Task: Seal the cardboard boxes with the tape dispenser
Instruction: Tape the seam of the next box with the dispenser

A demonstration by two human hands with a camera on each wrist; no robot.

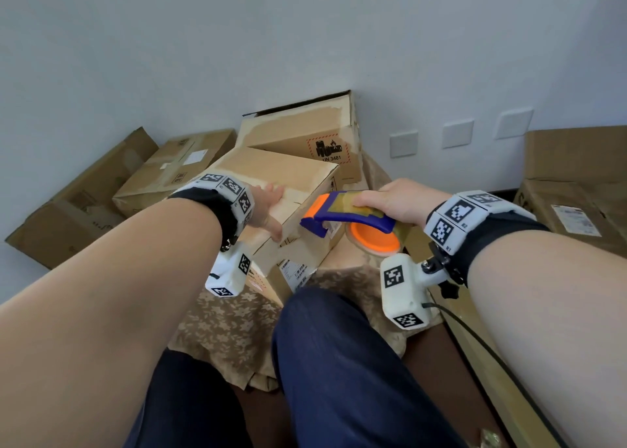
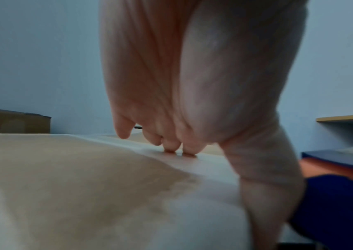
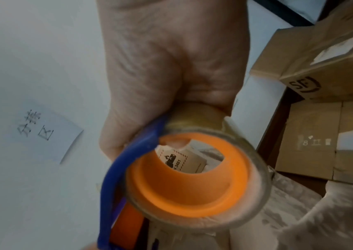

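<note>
A closed cardboard box (image 1: 271, 172) sits tilted in front of me on a flowered cloth. My left hand (image 1: 268, 210) lies flat on its top near the right edge, fingertips (image 2: 179, 148) pressing the taped seam, thumb down the near side. My right hand (image 1: 390, 200) grips a blue and orange tape dispenser (image 1: 342, 217) just right of the box, its blade end near the box's right face. Its orange core (image 3: 184, 179) and clear tape roll fill the right wrist view.
A box with a UN 3481 label (image 1: 305, 135) stands behind against the wall. More boxes lie at the left (image 1: 176, 166) and far right (image 1: 573, 183). My knees in dark trousers (image 1: 339, 362) are below. The flowered cloth (image 1: 230, 329) covers the floor.
</note>
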